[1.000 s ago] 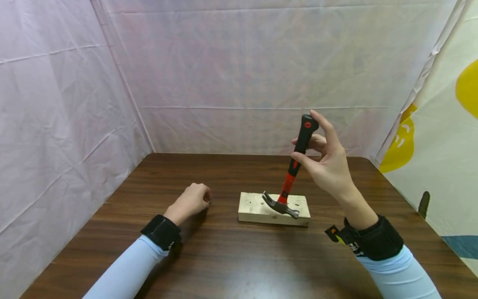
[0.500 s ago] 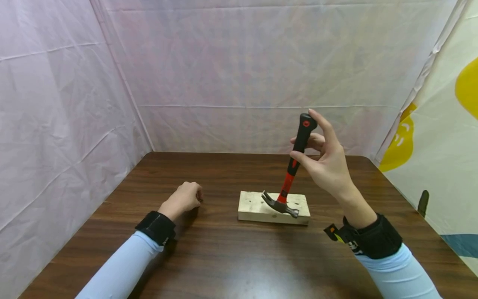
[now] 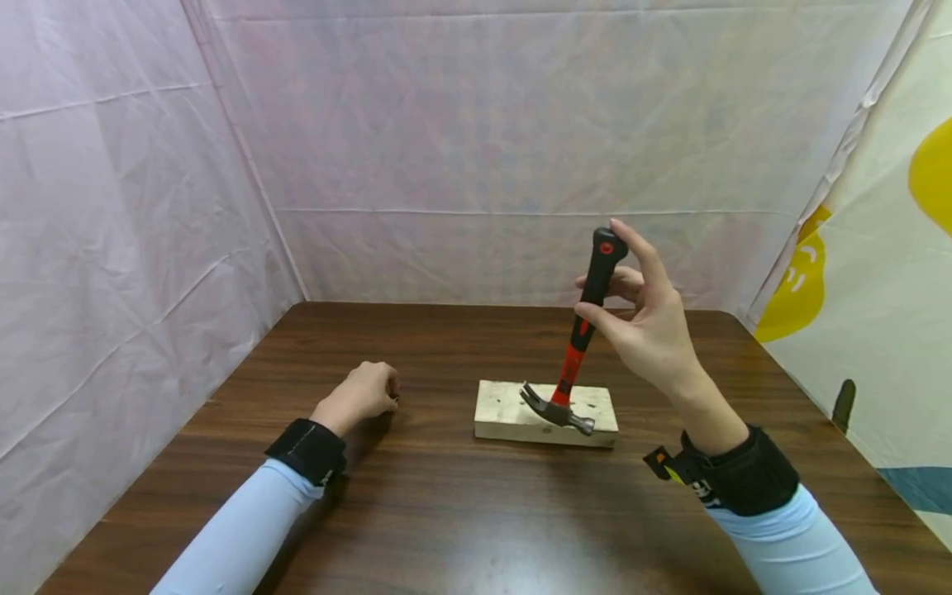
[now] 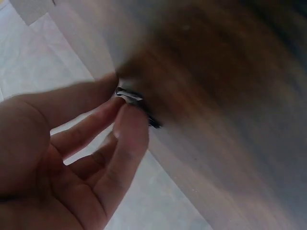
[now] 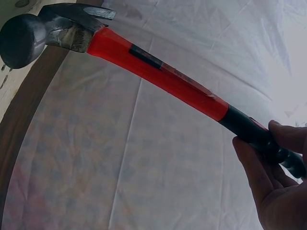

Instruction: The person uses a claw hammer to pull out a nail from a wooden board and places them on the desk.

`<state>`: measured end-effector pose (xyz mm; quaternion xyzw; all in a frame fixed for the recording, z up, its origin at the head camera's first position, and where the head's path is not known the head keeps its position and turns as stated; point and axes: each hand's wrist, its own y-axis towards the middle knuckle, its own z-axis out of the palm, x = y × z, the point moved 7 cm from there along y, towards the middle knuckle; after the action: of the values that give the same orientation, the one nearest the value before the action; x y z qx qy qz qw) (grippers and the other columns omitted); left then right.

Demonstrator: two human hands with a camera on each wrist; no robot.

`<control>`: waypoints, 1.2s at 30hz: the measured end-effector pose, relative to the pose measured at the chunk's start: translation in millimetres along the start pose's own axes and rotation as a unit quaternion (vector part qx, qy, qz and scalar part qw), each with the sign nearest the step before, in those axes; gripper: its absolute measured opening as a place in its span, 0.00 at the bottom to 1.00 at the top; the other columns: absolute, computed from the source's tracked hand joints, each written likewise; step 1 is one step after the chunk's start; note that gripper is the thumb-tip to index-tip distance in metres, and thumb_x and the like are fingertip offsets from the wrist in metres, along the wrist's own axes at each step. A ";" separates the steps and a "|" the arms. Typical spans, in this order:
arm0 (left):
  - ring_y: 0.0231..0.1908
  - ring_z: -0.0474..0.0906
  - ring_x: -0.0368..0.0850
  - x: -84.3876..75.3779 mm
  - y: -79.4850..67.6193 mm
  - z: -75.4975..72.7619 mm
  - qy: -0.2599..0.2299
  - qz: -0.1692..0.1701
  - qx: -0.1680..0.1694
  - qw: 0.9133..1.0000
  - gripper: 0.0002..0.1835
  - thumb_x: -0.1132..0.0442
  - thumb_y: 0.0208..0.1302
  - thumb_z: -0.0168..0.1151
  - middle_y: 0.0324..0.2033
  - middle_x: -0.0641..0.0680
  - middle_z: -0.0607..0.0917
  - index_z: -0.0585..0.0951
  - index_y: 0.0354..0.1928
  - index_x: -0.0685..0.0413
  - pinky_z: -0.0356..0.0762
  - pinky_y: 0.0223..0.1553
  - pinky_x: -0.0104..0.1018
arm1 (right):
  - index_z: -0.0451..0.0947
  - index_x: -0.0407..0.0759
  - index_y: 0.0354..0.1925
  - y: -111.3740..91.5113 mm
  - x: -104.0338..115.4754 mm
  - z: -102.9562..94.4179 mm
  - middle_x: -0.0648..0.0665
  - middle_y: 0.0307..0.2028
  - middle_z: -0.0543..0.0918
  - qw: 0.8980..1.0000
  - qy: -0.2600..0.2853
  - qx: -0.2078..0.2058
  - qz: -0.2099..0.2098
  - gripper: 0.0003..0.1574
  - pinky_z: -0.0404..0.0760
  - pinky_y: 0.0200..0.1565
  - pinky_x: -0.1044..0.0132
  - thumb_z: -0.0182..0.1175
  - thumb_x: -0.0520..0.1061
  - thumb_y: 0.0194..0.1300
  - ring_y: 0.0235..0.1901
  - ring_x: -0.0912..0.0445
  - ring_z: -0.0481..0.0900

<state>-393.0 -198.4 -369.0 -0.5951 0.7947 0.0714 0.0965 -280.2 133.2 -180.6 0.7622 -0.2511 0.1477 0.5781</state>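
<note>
My right hand (image 3: 647, 330) holds a claw hammer (image 3: 571, 372) by its black grip, thumb on the near side and a fingertip at the butt end. The hammer tilts head-down, its red neck below the grip. Its steel head appears over a pale wooden block (image 3: 498, 413); whether it touches the wood I cannot tell. The right wrist view shows the hammer's head (image 5: 67, 33), with my right hand (image 5: 283, 191) around the grip. Left of the block, my left hand (image 3: 360, 397) pinches a small dark, shiny piece (image 4: 136, 98) between fingertips, low over the table; its kind is unclear.
The brown wooden table (image 3: 446, 512) extends around the block. White cloth (image 3: 461, 149) hangs behind it and on the left. On the right hangs a patterned cloth (image 3: 878, 347) with yellow shapes.
My left hand has moved to the left, away from the block. The right hand and hammer have shifted very slightly left, while the block stays in place.
</note>
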 end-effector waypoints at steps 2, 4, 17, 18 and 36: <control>0.29 0.78 0.46 -2.9 -0.1 -2.6 -0.003 -0.002 -0.006 1.000 0.07 0.63 0.57 0.72 0.27 0.49 0.80 0.83 0.33 0.56 0.74 0.31 0.38 | 0.52 0.44 0.75 0.1 0.2 0.8 0.32 0.43 0.80 1.000 0.001 0.002 0.000 0.59 0.81 0.38 0.63 0.63 0.16 0.53 0.39 0.55 0.83; 0.29 0.79 0.46 -9.2 -0.3 -6.9 -0.017 -0.001 -0.026 1.000 0.09 0.60 0.59 0.71 0.28 0.50 0.80 0.83 0.35 0.57 0.74 0.31 0.38 | 0.52 0.44 0.75 0.3 1.0 2.3 0.32 0.43 0.80 1.000 0.001 0.004 -0.001 0.59 0.81 0.38 0.62 0.63 0.17 0.53 0.39 0.54 0.83; 0.42 0.78 0.48 -116.2 -20.6 -64.7 -0.159 0.182 -0.311 0.919 0.14 0.56 0.67 0.64 0.42 0.54 0.80 0.80 0.49 0.57 0.74 0.40 0.34 | 0.53 0.42 0.75 1.2 7.1 15.7 0.31 0.42 0.80 1.000 0.016 0.013 -0.004 0.57 0.81 0.38 0.60 0.63 0.17 0.53 0.38 0.48 0.83; 0.42 0.78 0.48 -123.7 -22.4 -67.0 -0.171 0.204 -0.320 0.909 0.14 0.57 0.67 0.64 0.42 0.54 0.79 0.80 0.50 0.58 0.74 0.40 0.33 | 0.53 0.42 0.75 1.4 7.9 16.7 0.31 0.42 0.80 1.000 0.017 0.015 -0.004 0.57 0.81 0.37 0.60 0.63 0.17 0.53 0.38 0.47 0.83; 0.38 0.80 0.44 -193.1 -40.8 -58.2 -0.311 0.389 -0.259 0.828 0.29 0.67 0.59 0.72 0.43 0.54 0.78 0.71 0.60 0.58 0.79 0.37 0.31 | 0.54 0.39 0.73 1.0 15.4 41.6 0.37 0.40 0.82 0.999 0.008 0.035 -0.010 0.54 0.82 0.35 0.58 0.64 0.19 0.54 0.38 0.41 0.82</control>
<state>-305.1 -43.2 -266.4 -0.1867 0.8405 0.4876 0.1447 -270.7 90.0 -183.8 0.7835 -0.2333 0.1568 0.5542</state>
